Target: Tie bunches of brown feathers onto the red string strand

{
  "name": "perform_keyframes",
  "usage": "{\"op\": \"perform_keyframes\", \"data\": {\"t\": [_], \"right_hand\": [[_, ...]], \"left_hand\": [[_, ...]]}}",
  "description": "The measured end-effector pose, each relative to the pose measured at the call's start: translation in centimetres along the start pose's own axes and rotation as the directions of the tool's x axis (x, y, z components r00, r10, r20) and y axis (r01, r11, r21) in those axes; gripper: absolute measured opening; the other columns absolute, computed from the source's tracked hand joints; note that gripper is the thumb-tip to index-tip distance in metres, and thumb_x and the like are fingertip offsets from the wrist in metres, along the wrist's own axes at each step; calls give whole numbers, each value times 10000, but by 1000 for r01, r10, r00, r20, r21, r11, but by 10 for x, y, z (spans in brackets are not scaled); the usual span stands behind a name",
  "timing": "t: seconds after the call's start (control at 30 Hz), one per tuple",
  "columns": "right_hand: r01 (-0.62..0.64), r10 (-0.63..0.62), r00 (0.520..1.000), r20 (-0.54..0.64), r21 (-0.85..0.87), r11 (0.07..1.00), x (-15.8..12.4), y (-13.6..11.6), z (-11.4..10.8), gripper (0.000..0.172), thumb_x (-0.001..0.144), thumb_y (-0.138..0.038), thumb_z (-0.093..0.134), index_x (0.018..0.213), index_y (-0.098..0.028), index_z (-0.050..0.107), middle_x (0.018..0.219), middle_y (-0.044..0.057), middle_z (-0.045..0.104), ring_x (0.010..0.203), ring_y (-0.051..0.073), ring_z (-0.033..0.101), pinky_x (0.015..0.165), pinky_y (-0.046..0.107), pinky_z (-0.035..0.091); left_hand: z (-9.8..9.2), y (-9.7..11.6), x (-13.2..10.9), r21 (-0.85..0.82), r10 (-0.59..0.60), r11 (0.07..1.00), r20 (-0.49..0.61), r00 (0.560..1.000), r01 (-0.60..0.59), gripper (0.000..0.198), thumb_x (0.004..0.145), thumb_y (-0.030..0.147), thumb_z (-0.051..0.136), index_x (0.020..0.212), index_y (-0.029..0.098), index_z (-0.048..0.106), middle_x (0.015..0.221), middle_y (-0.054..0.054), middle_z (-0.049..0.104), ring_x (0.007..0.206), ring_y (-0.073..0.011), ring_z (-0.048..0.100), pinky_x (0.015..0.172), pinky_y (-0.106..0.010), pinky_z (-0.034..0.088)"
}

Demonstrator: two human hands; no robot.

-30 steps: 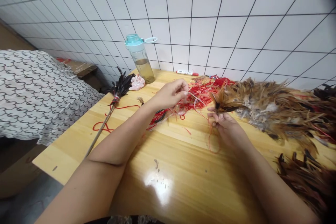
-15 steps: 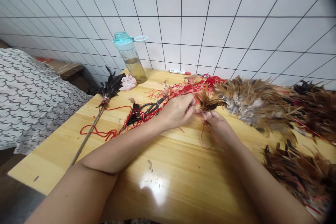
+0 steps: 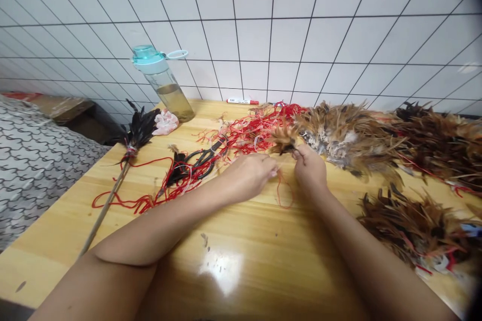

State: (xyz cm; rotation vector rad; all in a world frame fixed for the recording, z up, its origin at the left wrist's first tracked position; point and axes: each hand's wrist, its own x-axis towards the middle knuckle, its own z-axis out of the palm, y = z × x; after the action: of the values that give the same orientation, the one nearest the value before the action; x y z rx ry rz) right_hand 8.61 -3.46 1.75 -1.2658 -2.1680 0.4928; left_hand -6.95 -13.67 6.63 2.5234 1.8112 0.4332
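Note:
My right hand (image 3: 311, 165) pinches the base of a small bundle of brown and black feathers (image 3: 284, 139), whose tips point left. Just left of it, my left hand (image 3: 259, 170) is closed, its fingertips at the upper end of a thin red thread (image 3: 285, 205) that hangs in a loop over the wooden table (image 3: 256, 251). Behind my hands lies a tangle of red threads (image 3: 259, 128). Black-handled scissors (image 3: 199, 163) rest among red strands beyond my left forearm.
A stick with black feathers (image 3: 113, 193) lies at the left. Behind it stand a water bottle (image 3: 165, 85) and crumpled pinkish plastic (image 3: 164, 123). A marker (image 3: 243, 102) lies by the wall. Feather piles (image 3: 350, 135) spread rightward, another (image 3: 414, 220) nearer.
The feather bundle has turned so its tips point left, and my right hand now grips it from the right. My left hand has moved slightly down and away from it. The view has shifted right.

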Motion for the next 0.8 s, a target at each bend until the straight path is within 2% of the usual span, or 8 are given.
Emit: {"op": "perform_keyframes", "data": {"t": [0.1, 0.2, 0.37, 0.5, 0.57, 0.63, 0.73, 0.8], "right_hand": [[116, -88, 992, 94, -352, 929, -7, -12, -6, 195, 849, -163, 397, 802, -208, 581, 856, 35, 608, 651, 135, 504, 530, 271, 219], [322, -214, 937, 276, -446, 835, -14, -22, -6, 171, 869, -215, 435, 829, -206, 601, 829, 48, 627, 647, 144, 535, 539, 277, 233], [540, -362, 781, 509, -259, 801, -18, -30, -6, 224, 845, -122, 410, 888, -196, 618, 836, 67, 651, 717, 167, 580, 577, 262, 294], [540, -536, 719, 442, 130, 832, -18, -35, -11, 238, 839, -105, 369, 790, -200, 582, 817, 45, 615, 740, 149, 557, 606, 237, 344], [473, -573, 743, 346, 336, 815, -16, -36, -13, 249, 875, -177, 356, 694, -196, 525, 714, 32, 557, 683, 143, 523, 612, 242, 364], [339, -512, 816, 269, 495, 800, -15, -35, -12, 275, 899, -259, 355, 658, -204, 476, 642, 7, 496, 599, 130, 474, 580, 245, 361], [52, -242, 947, 210, 644, 763, -13, -28, -4, 249, 900, -341, 371, 702, -214, 455, 630, -23, 460, 484, 101, 372, 495, 242, 307], [-53, -83, 983, 164, 681, 730, -12, -22, 3, 226, 891, -352, 376, 727, -215, 450, 660, -24, 464, 486, 98, 346, 489, 243, 290]], "left_hand": [[-2, 11, -2, 117, 190, 977, -116, 975, -176, 202, 916, 170, 383, 824, 149, 561, 767, -40, 591, 731, -143, 527, 663, -261, 396], [-8, 8, -1, 231, 326, 932, -206, 923, -278, 217, 926, 174, 375, 828, 154, 567, 765, -45, 579, 756, -151, 498, 692, -279, 380], [-18, -21, 5, 168, 340, 938, -272, 900, -303, 231, 924, 215, 398, 788, 163, 578, 736, -45, 574, 739, -146, 482, 682, -276, 372], [-8, -52, 10, -68, 201, 969, -347, 916, -238, 238, 913, 197, 391, 774, 154, 579, 739, -44, 599, 745, -137, 521, 705, -263, 404], [4, -62, 12, -197, 161, 950, -361, 919, -244, 227, 899, 257, 445, 753, 153, 585, 719, -40, 609, 710, -131, 538, 680, -253, 414], [17, -65, 14, -322, 137, 913, -334, 933, -249, 224, 885, 295, 480, 774, 151, 610, 760, -53, 640, 718, -131, 571, 675, -246, 431], [30, -55, 15, -368, 103, 906, -288, 952, -209, 234, 899, 273, 440, 873, 156, 641, 867, -74, 673, 817, -154, 610, 745, -268, 454], [35, -41, 14, -325, 57, 934, -275, 960, -148, 239, 901, 256, 424, 860, 149, 634, 839, -74, 668, 812, -162, 606, 743, -277, 454]]}}
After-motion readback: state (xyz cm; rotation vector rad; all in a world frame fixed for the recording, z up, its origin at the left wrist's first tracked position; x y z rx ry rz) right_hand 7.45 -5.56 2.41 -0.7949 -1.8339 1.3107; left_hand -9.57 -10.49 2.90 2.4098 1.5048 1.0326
